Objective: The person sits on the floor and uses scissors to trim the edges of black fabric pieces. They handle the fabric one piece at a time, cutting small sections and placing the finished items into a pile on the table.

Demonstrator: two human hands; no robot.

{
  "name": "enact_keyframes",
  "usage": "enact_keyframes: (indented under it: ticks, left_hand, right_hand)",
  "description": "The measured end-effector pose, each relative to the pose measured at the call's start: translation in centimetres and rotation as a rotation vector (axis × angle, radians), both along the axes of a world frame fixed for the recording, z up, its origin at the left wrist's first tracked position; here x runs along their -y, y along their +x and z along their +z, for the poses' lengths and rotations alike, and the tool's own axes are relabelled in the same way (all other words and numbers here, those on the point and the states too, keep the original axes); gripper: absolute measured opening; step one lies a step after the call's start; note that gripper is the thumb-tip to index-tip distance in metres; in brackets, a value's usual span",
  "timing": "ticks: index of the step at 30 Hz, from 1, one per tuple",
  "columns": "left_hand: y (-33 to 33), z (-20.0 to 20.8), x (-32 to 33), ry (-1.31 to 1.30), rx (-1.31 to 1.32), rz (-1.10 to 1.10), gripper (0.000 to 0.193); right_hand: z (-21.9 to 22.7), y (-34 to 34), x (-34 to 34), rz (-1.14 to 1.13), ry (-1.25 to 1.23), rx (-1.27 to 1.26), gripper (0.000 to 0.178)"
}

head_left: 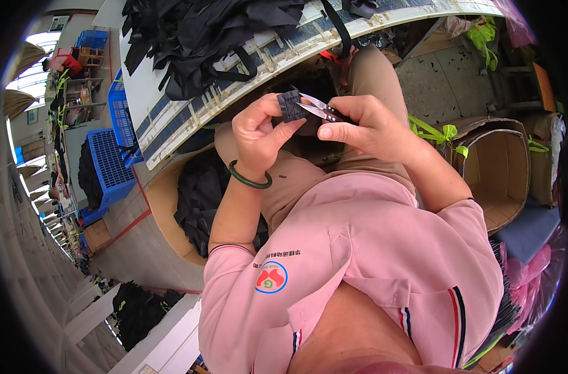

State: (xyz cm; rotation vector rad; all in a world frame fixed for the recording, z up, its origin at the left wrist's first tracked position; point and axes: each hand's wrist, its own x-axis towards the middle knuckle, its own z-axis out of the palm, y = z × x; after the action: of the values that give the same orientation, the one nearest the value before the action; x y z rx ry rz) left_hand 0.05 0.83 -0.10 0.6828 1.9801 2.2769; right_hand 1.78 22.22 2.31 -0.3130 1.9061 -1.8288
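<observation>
Strap end (290,105): pinched in the left hand (259,134), over the lap, below the surface (172,118) edge.
Snips (318,111): gripped in the closed right hand (365,128), blades touching the strap.
Risk: blades sit near the left fingertips; a slip could nick them or cut the strap wrongly.

Table edge (190,109) close ahead

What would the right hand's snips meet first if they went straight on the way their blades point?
Probably the small black fabric piece pinched in the left hand; the snips in the right hand already point at its edge.
</observation>
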Motion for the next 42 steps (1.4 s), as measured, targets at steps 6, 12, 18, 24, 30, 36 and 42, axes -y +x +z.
enact_keyframes:
  ticks: [6, 12, 18, 24, 30, 36, 42]
  left_hand:
    - [-0.4, 0.1, 0.4, 0.062, 0.086, -0.114, 0.014]
    - [-0.4, 0.3, 0.4, 0.055, 0.126, -0.089, 0.015]
    - [-0.7, -0.1, 0.6, 0.001, 0.111, -0.165, 0.017]
    - [-0.9, -0.1, 0.8, 0.015, 0.217, -0.269, 0.017]
    - [-1.2, -0.1, 0.9, 0.040, 0.237, -0.312, 0.016]
    - [-1.2, 0.0, 0.9, -0.015, 0.215, -0.276, 0.015]
    - [-1.3, -0.2, 1.0, -0.064, 0.159, -0.250, 0.012]
  right_hand:
    - [0.0, -0.4, -0.8, 0.045, 0.167, -0.203, 0.044]
    - [0.2, -0.4, -1.4, 0.069, 0.181, -0.191, 0.047]
    - [0.3, -0.4, -1.4, 0.067, 0.106, -0.182, 0.049]
    - [-0.6, -0.6, -1.5, 0.055, 0.251, -0.436, 0.047]
    - [-0.3, -0.8, -1.5, 0.072, 0.264, -0.470, 0.046]
    - [-0.4, -0.8, -1.5, 0.057, 0.283, -0.458, 0.045]
    - [-0.5, -0.7, -1.5, 0.025, 0.347, -0.526, 0.044]
